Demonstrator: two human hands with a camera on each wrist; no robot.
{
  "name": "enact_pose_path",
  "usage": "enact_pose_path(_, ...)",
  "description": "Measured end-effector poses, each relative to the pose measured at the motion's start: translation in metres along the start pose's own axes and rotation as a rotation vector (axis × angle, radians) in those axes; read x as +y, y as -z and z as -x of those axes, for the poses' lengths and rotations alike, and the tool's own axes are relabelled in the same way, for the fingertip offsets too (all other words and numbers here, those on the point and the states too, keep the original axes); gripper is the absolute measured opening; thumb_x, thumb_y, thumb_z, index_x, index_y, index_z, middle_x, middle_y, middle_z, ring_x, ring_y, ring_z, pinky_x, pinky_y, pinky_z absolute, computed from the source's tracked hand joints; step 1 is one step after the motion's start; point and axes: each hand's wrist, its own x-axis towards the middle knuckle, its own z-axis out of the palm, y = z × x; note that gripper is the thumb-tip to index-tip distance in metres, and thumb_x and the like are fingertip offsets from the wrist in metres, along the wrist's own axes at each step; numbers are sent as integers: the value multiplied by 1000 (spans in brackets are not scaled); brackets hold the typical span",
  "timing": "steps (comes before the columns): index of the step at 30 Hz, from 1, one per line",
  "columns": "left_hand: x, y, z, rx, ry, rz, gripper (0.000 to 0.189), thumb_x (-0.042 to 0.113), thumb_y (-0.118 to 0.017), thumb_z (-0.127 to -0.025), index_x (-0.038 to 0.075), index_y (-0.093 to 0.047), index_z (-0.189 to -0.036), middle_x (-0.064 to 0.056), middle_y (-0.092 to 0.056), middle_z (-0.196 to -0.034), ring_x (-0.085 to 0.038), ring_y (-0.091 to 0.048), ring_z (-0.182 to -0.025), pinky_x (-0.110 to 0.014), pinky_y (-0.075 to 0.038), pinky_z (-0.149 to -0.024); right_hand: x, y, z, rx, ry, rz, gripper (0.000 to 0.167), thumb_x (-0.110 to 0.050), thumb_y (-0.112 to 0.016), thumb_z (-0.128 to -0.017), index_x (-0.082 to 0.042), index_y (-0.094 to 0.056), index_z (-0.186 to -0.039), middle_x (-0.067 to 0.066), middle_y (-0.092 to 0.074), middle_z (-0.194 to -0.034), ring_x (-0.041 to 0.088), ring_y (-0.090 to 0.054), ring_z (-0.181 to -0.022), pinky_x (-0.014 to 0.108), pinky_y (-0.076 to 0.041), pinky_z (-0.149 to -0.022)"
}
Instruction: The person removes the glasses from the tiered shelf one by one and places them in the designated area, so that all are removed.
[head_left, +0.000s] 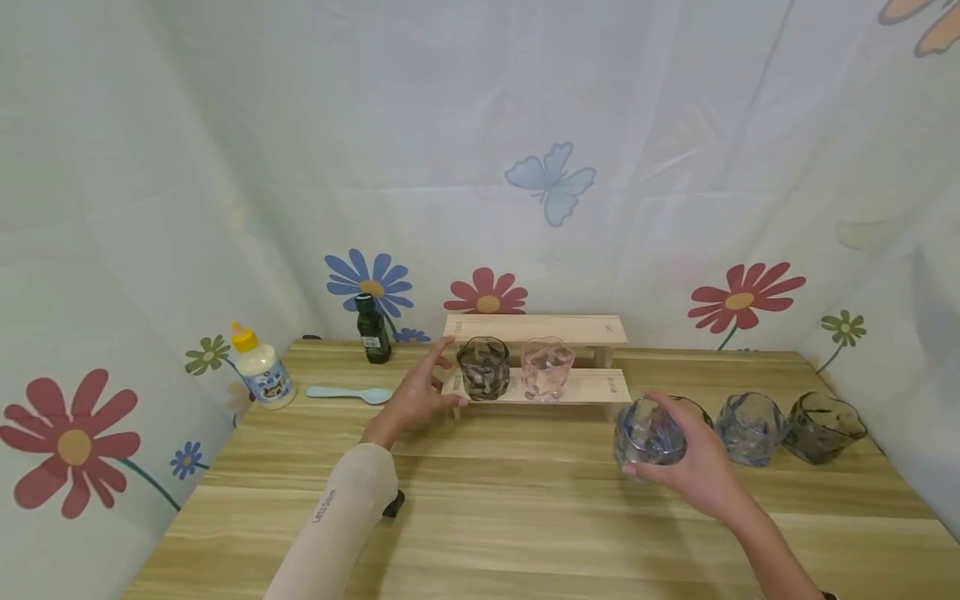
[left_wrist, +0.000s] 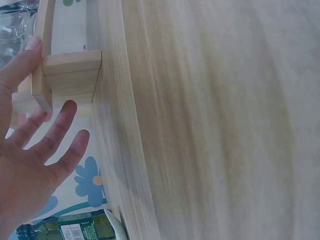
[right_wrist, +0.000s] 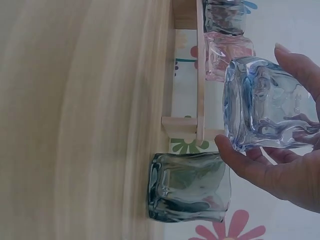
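Observation:
My right hand (head_left: 697, 462) grips a clear bluish glass (right_wrist: 270, 105) with wavy sides, held up off the table between thumb and fingers. At the other side, my left hand (head_left: 420, 396) touches the left end of a two-tier wooden shelf (head_left: 592, 392). Its thumb lies at the lower board's front corner, with the other fingers spread in the left wrist view. On the lower board stand a smoky grey glass (head_left: 484, 371) and, beside it, a pink glass (head_left: 547, 371). A grey-green glass (right_wrist: 190, 187) stands on the table, partly hidden behind the held one in the head view.
Farther right on the wooden table (head_left: 510, 517) stand a pale blue glass (head_left: 750, 429) and a smoky brown glass (head_left: 823, 429). Left of the shelf are a dark green bottle (head_left: 372, 329), a light blue spoon (head_left: 348, 393) and a yellow-capped bottle (head_left: 262, 371). A flowered curtain (head_left: 420, 167) hangs behind.

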Motion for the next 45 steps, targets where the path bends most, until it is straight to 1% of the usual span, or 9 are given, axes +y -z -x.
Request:
enact_pose_path(4,0,0,0,-2,2,5,105,19,-87,-78,40,-21,-157,-14,-52,-133,-26,-64,-87,-37,-53,-77,4,2,8,-37,-39,-34,97,-29,-93,-69,-9,-42,-149,25,-45,-147,51,-44,-130,72,-38,-94)
enact_pose_path(12,-2,0,-1,-1,-11,-3,104,23,-87,-78,42,-20,-156,-13,-53,-133,-26,-65,-90,-40,-53,-79,13,7,17,-54,-74,-34,100,-30,-93,-68,-6,-40,-150,28,-44,-148,54,-41,-131,72,-37,-95)
enact_pose_path(15,-3,0,-2,0,-14,-7,105,23,-87,-78,43,-20,-156,-13,-53,-133,-27,-65,-90,-41,-53,-79,18,9,21,-57,-84,-12,100,-31,-93,-69,-5,-40,-150,26,-51,-140,50,-48,-125,69,-42,-91)
enact_pose_path(18,-4,1,-3,-3,-17,-9,105,24,-87,-78,42,-20,-156,-14,-53,-133,-26,-65,-89,-40,-53,-78,22,10,25,-61,-92,11,99,-32,-92,-69,-6,-40,-149,22,-58,-128,46,-54,-118,65,-45,-87)
enact_pose_path(24,-2,1,-2,1,-10,-11,105,23,-87,-78,42,-20,-156,-13,-53,-133,-25,-64,-87,-39,-52,-77,29,11,30,-56,-67,27,97,-29,-94,-67,-7,-43,-148,14,-60,-114,41,-56,-112,63,-45,-86)
enact_pose_path(29,0,1,-1,0,1,-10,105,22,-87,-78,41,-20,-156,-13,-53,-133,-26,-64,-87,-38,-52,-77,34,10,34,-59,-70,37,97,-28,-95,-65,-6,-45,-146,15,-60,-112,42,-56,-112,65,-45,-87)
enact_pose_path(32,0,0,0,1,7,-10,105,22,-87,-78,41,-20,-156,-13,-53,-133,-26,-64,-87,-38,-52,-77,36,10,37,-75,-84,51,97,-28,-95,-65,-6,-45,-145,15,-59,-112,43,-56,-113,66,-44,-87)
enact_pose_path(37,-1,0,0,2,16,-13,105,21,-87,-78,40,-21,-156,-13,-53,-133,-26,-64,-87,-38,-52,-77,40,11,40,-108,-108,53,98,-28,-95,-64,-7,-44,-146,13,-58,-111,42,-56,-112,65,-46,-86)
enact_pose_path(45,-1,0,-1,4,1,0,105,23,-87,-78,41,-21,-157,-13,-53,-134,-26,-64,-87,-39,-52,-76,45,13,39,-134,-117,73,99,-27,-95,-63,-7,-45,-145,12,-57,-108,39,-56,-109,63,-47,-85)
